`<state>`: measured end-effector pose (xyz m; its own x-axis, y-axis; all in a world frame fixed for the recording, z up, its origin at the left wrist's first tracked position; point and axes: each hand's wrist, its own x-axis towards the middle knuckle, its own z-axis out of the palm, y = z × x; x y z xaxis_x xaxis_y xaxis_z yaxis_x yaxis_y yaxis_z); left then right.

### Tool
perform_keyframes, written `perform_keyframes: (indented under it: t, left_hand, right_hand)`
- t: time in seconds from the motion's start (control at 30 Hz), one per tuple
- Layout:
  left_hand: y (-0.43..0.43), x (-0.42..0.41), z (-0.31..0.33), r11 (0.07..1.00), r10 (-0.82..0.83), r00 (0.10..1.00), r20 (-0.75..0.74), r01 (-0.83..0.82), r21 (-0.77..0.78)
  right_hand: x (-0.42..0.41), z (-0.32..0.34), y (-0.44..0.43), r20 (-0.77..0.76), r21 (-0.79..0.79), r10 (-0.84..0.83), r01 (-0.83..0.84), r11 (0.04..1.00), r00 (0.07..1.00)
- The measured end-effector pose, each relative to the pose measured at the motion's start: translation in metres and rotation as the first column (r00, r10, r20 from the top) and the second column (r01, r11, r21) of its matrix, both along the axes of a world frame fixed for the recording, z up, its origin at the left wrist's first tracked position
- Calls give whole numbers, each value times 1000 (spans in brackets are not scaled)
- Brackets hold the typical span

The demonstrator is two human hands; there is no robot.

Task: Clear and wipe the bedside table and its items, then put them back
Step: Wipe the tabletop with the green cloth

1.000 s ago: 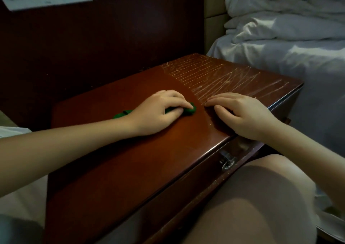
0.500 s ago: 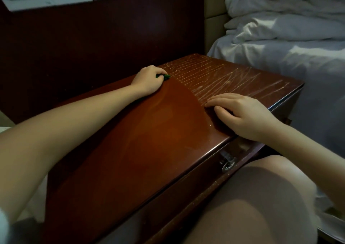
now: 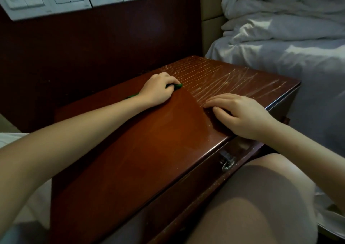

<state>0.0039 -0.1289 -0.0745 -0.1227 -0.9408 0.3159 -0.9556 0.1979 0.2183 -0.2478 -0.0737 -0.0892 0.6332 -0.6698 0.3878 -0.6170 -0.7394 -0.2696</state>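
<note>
The small green wiping cloth (image 3: 177, 86) is lying bunched under the person's left hand (image 3: 158, 89), close to the back edge of the glossy reddish-brown wooden bedside table (image 3: 149, 154). Only a tip is showing past the fingertips, with a sliver beside the wrist. The left hand's fingers are curling down over the cloth and pressing it against the top. The right hand (image 3: 240, 115) is lying flat near the front edge, toward the right corner. Its fingers are nearly straight and holding nothing, and it is apparently bracing the table.

The pale streaks (image 3: 224, 79) are covering the back right part of the top, starting just beyond the cloth, while the left part is looking smooth and shiny.

The wad is so small that bare fingers are likely to drag on the wood and smear it, or strokes may skip bands of the streaks. The patch under the right hand may go unwiped. Sweeping hard toward the right edge could push grit onto the white bedding (image 3: 280, 60) just beside it, or down past the front edge onto the metal drawer handle (image 3: 227, 162).
</note>
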Motion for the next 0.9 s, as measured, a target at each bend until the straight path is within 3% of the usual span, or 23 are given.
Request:
perform_keyframes:
  t: [0.67, 0.9]
  left_hand:
    - [144, -70, 2, 931, -363, 931, -40, 364, 17]
    - [179, -73, -4, 916, -402, 915, -40, 402, -2]
  right_hand:
    - [-2, -3, 3, 73, -43, 4, -1, 999, 997]
    - [-2, -3, 2, 46, -46, -7, 9, 999, 999]
